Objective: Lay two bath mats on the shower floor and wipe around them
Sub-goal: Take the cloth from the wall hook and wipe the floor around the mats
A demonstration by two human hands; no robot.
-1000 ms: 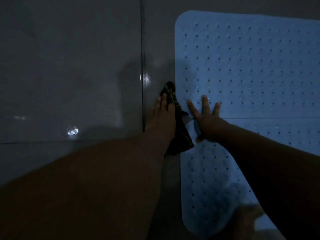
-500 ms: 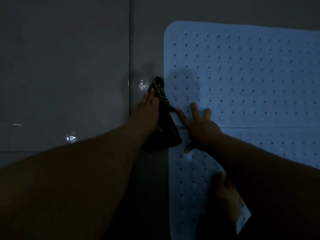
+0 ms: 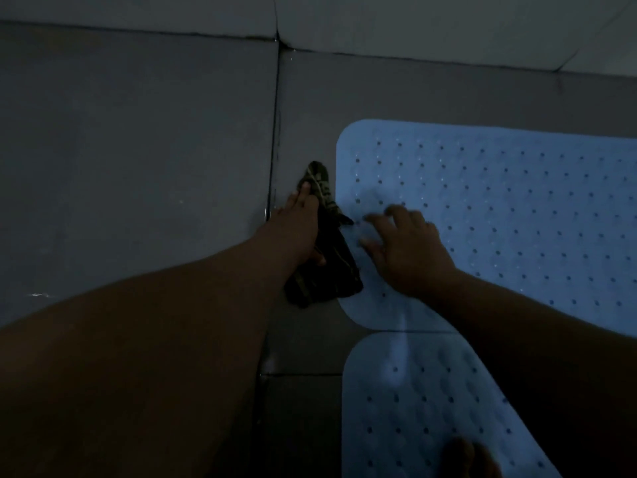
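Two pale blue bath mats with rows of small holes lie on the dark shower floor. The far mat (image 3: pixel 510 208) stretches off to the right, and the near mat (image 3: pixel 413 415) lies just below it, their rounded edges close together. My left hand (image 3: pixel 296 225) presses flat on a dark striped cloth (image 3: pixel 327 270) on the tile beside the far mat's left edge. My right hand (image 3: pixel 406 246) rests on the far mat near its left edge with fingers spread, holding nothing.
Grey floor tiles (image 3: pixel 138 167) spread to the left, with a dark grout line (image 3: pixel 274 150) running toward the wall. The lighter wall base (image 3: pixel 413 25) crosses the top. A bare foot (image 3: pixel 468 458) stands on the near mat at the bottom edge.
The view has tilted up, bringing the wall base and the gap between the two mats into sight. The left hand with the cloth has slid along the far mat's left edge.
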